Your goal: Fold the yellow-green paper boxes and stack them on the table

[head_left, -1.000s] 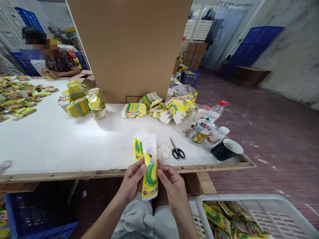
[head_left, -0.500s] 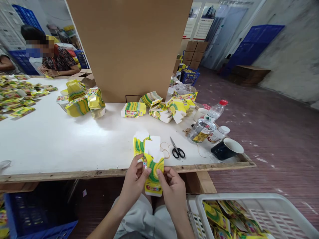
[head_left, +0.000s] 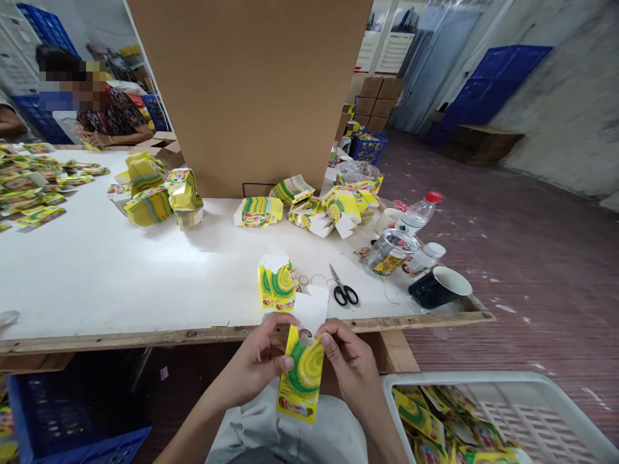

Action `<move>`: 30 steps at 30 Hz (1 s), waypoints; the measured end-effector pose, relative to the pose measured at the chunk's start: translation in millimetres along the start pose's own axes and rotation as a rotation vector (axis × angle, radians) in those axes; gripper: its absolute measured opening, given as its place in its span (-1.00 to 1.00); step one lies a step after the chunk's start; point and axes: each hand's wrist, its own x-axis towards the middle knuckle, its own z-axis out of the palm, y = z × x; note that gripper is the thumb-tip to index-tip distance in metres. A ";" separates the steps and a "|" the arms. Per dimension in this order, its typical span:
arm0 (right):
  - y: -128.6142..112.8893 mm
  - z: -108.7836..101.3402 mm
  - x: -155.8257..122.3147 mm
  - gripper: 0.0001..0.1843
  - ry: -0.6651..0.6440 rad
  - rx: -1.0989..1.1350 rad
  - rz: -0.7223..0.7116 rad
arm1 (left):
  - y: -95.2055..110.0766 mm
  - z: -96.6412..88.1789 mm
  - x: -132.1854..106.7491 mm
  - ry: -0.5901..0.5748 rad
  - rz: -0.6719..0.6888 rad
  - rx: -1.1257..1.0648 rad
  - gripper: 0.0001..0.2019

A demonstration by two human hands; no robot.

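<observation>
A small yellow and green printed carton (head_left: pixel 304 380) hangs between my hands over my lap, its white top flap (head_left: pixel 312 309) standing up. My left hand (head_left: pixel 264 357) is closed on its left side, thumb across the front. At the upper right corner my right hand (head_left: pixel 351 357) pinches the edge near the flap. Just beyond, on the table, lie a couple of flat cartons (head_left: pixel 280 283) of the same print. Thin rubber bands (head_left: pixel 304 280) lie beside them, with black-handled scissors (head_left: pixel 344 291) to the right.
Bundled cartons (head_left: pixel 149 196) and more cartons (head_left: pixel 338 209) stand along the white table (head_left: pixel 120 277). A dark mug (head_left: pixel 430 290), jar (head_left: pixel 391 252) and bottles crowd the right edge. A white basket (head_left: pixel 532 386) of cartons sits lower right. A person (head_left: pixel 113 116) works at far left.
The carton has come down toward my lap, tilting slightly. My right hand has shifted from its front face up to the top corner, and the flat cartons behind show more.
</observation>
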 end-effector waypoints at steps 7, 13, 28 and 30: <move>5.1 -3.5 -1.4 -0.75 0.216 0.012 -0.049 | -3.9 1.1 2.3 0.038 -0.004 0.126 -0.50; -2.2 -9.4 -2.5 -0.62 -0.057 0.008 0.171 | -10.5 0.3 6.5 0.196 0.075 0.381 -0.60; 5.2 4.5 -5.7 -0.44 -0.063 -0.067 0.235 | -0.9 7.3 5.9 0.087 0.022 0.146 -0.53; 6.1 -0.7 -5.1 -0.49 -0.083 -0.087 0.217 | -1.0 6.4 6.0 0.098 0.009 0.137 -0.51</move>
